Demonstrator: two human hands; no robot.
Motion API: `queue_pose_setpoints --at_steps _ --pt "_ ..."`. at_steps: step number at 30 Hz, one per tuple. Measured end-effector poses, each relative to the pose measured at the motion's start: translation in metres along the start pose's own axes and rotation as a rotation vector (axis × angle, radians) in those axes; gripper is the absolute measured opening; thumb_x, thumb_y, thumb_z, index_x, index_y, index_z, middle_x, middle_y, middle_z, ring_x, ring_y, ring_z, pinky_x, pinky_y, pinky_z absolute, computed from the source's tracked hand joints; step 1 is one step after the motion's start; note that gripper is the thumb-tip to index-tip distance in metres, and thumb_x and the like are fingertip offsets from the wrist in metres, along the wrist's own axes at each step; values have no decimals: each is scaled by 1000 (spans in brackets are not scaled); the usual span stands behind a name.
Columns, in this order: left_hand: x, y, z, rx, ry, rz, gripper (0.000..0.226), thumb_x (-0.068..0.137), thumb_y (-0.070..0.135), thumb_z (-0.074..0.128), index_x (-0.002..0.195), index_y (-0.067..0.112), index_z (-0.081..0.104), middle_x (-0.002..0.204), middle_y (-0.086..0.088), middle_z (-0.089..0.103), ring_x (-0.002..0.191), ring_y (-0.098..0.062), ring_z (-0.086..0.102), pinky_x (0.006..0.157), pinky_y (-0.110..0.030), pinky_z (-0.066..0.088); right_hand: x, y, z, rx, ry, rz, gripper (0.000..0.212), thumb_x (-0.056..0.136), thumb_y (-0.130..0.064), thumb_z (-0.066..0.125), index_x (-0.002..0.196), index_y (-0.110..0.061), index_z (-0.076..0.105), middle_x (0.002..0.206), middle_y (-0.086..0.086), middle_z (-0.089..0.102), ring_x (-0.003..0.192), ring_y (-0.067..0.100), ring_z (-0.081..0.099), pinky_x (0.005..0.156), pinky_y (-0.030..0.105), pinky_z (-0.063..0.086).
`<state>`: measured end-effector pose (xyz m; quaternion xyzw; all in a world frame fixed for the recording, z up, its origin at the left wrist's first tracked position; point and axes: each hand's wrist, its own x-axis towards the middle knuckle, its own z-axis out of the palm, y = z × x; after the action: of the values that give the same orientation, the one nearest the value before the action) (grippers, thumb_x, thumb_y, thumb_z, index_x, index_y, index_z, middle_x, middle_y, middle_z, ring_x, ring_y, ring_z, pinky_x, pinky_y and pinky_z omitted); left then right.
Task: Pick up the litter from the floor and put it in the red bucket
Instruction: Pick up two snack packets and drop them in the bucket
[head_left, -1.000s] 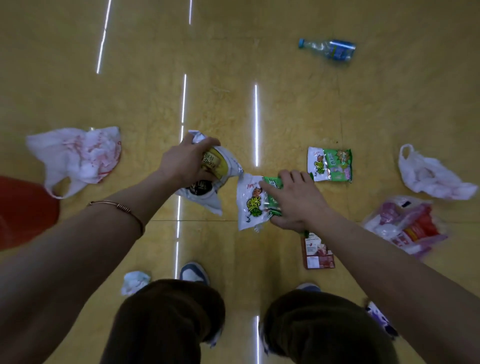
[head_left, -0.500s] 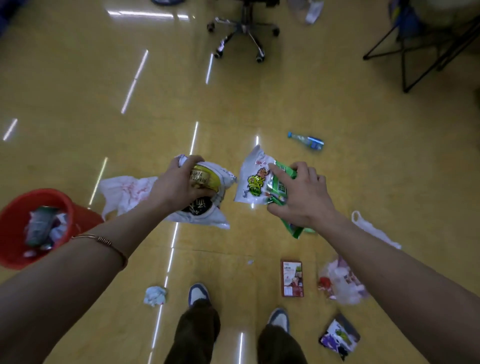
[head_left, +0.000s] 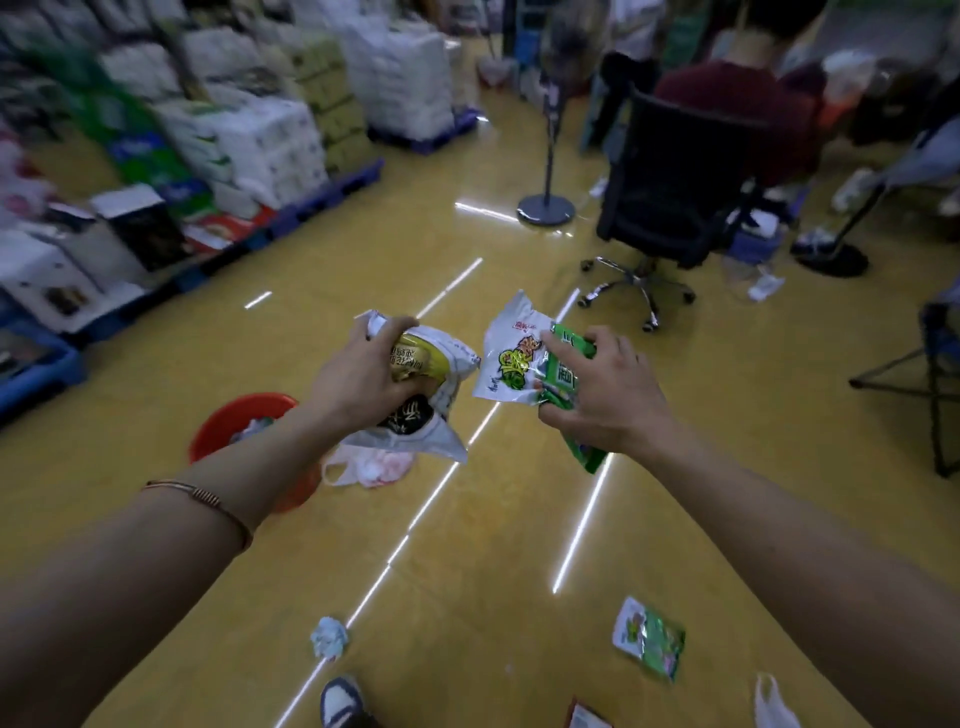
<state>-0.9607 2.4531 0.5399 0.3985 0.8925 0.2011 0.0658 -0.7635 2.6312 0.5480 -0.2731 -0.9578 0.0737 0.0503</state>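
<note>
My left hand (head_left: 363, 379) grips a white snack bag with gold and black print (head_left: 431, 395), held in the air. My right hand (head_left: 602, 400) holds a white and green snack wrapper (head_left: 511, 364) together with another green packet that hangs below the palm. The red bucket (head_left: 234, 415) stands on the yellow floor ahead and to the left, partly hidden behind my left forearm, with litter inside. On the floor lie a white and pink plastic bag (head_left: 374, 465) beside the bucket, a crumpled tissue (head_left: 328, 636), and a green snack packet (head_left: 649, 636).
Stacked cartons and packs on blue pallets (head_left: 249, 150) line the left side. A black office chair (head_left: 670, 202) with a seated person, and a fan stand (head_left: 546, 208), are ahead on the right. A folding stand (head_left: 935, 374) is at the right edge. My shoe (head_left: 340, 701) is at the bottom.
I have risen from a crouch and the view has swung up and left. Both hands lifted their wrappers off the floor; the bucket now lies ahead of my left arm.
</note>
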Motion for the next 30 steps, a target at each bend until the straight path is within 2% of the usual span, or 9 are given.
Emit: queue_pose_setpoints --at_steps 3,5,9,12,19,23,27,30 --pt "-27 -19 -34 30 76 -69 68 75 47 70 134 39 37 135 -11 36 101 -33 57 83 -41 50 8 -36 -4 20 -24 -79 80 77 -53 59 146 -40 22 136 11 33 123 30 33 102 39 28" --pt "-45 -37 -55 55 102 -123 67 75 45 70 134 40 38 135 -10 37 102 -32 56 81 -40 50 12 -64 -4 34 -55 -124 80 78 -53 58 147 -40 20 136 11 32 124 30 33 104 39 27" --pt "-85 -87 -91 52 118 -220 67 73 45 72 132 43 40 134 -9 40 109 -32 53 86 -41 48 20 -128 -1 33 -92 -230 80 79 -54 56 147 -39 17 137 10 31 126 28 32 103 39 29" --pt "-117 -129 -117 46 153 -280 68 73 45 72 132 43 39 128 -5 43 106 -29 54 81 -38 49 30 -186 3 27 -113 -306 81 80 -56 55 148 -40 14 139 10 29 127 29 32 105 40 29" --pt "-176 -246 -185 49 238 -350 68 71 42 75 129 44 41 131 -4 41 108 -29 54 81 -40 50 51 -341 18 20 -119 -440 83 78 -63 53 147 -40 13 142 12 27 130 30 31 106 42 31" --pt "-202 -310 -225 127 272 -413 69 72 45 73 132 43 39 137 -2 39 110 -28 53 79 -35 48 66 -422 36 15 -102 -479 85 77 -66 54 147 -41 12 141 13 27 131 30 30 105 43 30" --pt "-215 -363 -253 175 272 -473 68 74 48 71 134 42 37 126 -4 43 104 -29 54 76 -39 50 77 -488 54 29 -111 -503 86 77 -67 55 146 -40 13 141 14 28 130 32 30 105 46 31" --pt "-214 -396 -263 160 268 -490 69 74 48 71 134 42 37 129 -4 42 108 -28 54 77 -37 47 86 -522 65 -9 -125 -525 86 77 -67 55 146 -40 12 139 14 29 129 32 32 105 46 31"
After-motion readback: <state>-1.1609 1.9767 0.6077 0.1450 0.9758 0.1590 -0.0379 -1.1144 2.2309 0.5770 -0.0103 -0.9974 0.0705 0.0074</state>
